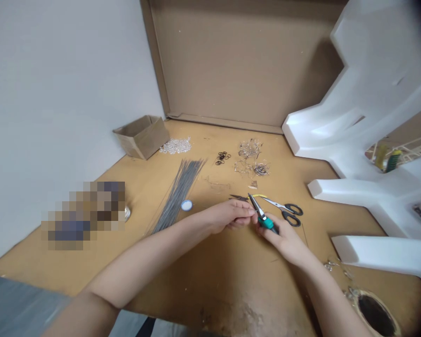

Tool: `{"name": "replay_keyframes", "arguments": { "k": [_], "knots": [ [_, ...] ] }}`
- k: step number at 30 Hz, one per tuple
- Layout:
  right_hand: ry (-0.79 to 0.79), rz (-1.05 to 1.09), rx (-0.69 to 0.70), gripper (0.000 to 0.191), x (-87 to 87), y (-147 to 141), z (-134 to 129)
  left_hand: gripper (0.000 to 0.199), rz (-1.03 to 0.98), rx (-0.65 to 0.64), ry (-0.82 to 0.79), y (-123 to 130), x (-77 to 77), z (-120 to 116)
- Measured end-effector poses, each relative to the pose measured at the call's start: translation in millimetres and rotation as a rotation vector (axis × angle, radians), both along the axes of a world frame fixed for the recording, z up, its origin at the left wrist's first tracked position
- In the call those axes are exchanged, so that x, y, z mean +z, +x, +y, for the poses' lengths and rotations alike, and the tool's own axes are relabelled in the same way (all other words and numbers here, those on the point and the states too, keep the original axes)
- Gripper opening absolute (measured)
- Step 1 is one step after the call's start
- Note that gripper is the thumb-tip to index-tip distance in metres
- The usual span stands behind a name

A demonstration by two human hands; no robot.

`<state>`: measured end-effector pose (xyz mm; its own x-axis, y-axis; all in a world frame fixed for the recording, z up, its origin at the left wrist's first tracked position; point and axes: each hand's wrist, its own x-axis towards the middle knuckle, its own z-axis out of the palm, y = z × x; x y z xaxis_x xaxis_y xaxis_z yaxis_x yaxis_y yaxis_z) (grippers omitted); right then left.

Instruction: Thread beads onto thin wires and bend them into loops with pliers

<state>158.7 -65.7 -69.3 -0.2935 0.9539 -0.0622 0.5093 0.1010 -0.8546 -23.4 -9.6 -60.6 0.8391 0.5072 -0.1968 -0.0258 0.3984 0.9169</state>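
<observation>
My right hand [281,235] grips green-handled metal pliers [265,221]; my left hand [236,214] is pinched, its contents unclear. The open brown cardboard box's [142,140] inside bottom is hidden.

The worktop [210,285] bears one cardboard box [143,140] near its far left corner, one wire bundle [180,192], one blue-rimmed dish [186,205], one pair of scissors [285,208] and, above, one pair of green-handled pliers [265,222].

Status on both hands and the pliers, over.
Right hand holding green-handled pliers. Left hand fingers pinched near their jaws. Scissors lie just beyond.
</observation>
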Motion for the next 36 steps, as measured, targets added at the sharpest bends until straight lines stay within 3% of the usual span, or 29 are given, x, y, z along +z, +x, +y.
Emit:
{"name": "replay_keyframes", "arguments": {
  "k": [7, 12, 14, 17, 21, 24, 28, 31, 36],
  "knots": [
    [0.069, -0.182, -0.056, 0.015, 3.1, -3, -2, 0.021, -0.022, -0.038, -0.073, -2, -1.1, 3],
    [0.099, -0.359, -0.165, 0.010, -6.9, -7, -1, 0.022, 0.010, -0.041, -0.061, -4, -3.3, 5],
    [0.114, -0.449, -0.233, 0.008, -12.8, -10, 2, 0.023, 0.044, -0.005, -0.009, -3, -6.1, 7],
    [0.143, -0.537, -0.302, 0.009, -18.9, -13, 6, 0.023, 0.108, 0.095, 0.191, -1, -8.6, 8],
    [0.140, -0.459, -0.269, 0.011, -17.5, -11, 8, 0.025, 0.131, 0.153, 0.347, 2, -7.6, 7],
    [0.145, -0.273, -0.141, 0.017, -12.0, -6, 8, 0.024, 0.064, 0.117, 0.240, 1, -7.8, 7],
    [0.115, -0.074, -0.009, 0.022, -6.3, 0, 8, 0.019, -0.077, -0.043, -0.055, -1, -9.7, 9],
    [0.097, -0.035, 0.020, 0.020, -5.2, 0, 8, 0.015, -0.148, -0.107, -0.207, -1, -9.5, 8],
    [0.107, -0.026, 0.044, 0.016, -5.4, 0, 6, 0.015, -0.168, -0.151, -0.315, -1, -8.0, 6]
  ]
}}
